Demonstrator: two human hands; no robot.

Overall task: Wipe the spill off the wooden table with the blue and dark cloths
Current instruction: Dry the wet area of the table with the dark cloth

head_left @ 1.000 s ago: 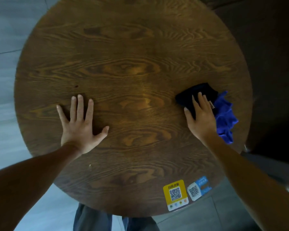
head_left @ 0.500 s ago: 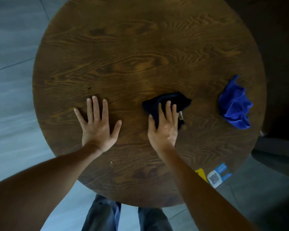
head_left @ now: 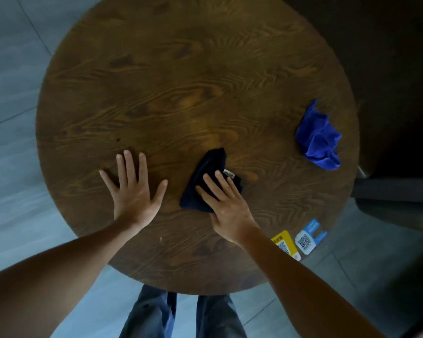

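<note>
While the round wooden tabletop (head_left: 181, 81) is filling my view, I am judging the wiping step as under way: my left hand (head_left: 134, 191) is lying open and flat, bracing, and my right hand (head_left: 226, 206) is pressing spread fingers on the dark cloth (head_left: 205, 176) near the middle. The blue cloth (head_left: 319, 139) is sitting crumpled near the right edge, well apart. I cannot make out a spill, so next I am expecting to sweep broadly.

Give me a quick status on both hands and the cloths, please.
Left hand flat on round wooden table, empty. Right hand pressing crumpled dark cloth near centre. Bunched blue cloth idle at right edge. Nothing in the way.
</note>
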